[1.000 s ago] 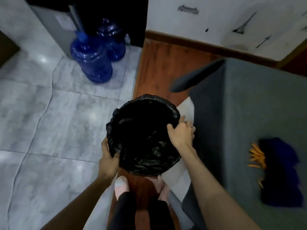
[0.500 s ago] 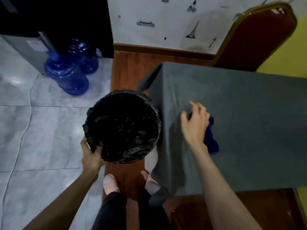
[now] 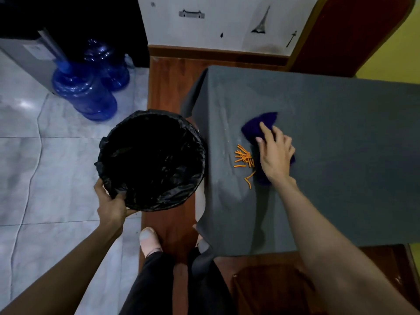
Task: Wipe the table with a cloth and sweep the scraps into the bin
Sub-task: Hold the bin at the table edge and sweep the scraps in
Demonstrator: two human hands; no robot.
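A round bin (image 3: 127,142) lined with a black bag hangs just left of the table's left edge. My left hand (image 3: 111,202) grips its near rim. The table (image 3: 341,137) is covered with a grey cloth. On it lies a dark purple wiping cloth (image 3: 259,123), with my right hand (image 3: 275,153) pressed flat on top of it. A small heap of orange stick-shaped scraps (image 3: 244,159) lies just left of the cloth, between it and the table's left edge.
Two blue water jugs (image 3: 84,92) stand on the grey tiled floor at the back left. A red chair back (image 3: 350,35) rises behind the table. My feet (image 3: 150,241) stand on a brown wooden strip below the bin.
My right hand let go of the bin's rim and came down on the purple cloth on the table. My left hand keeps the bin at the table's edge. The scraps now show beside the cloth.
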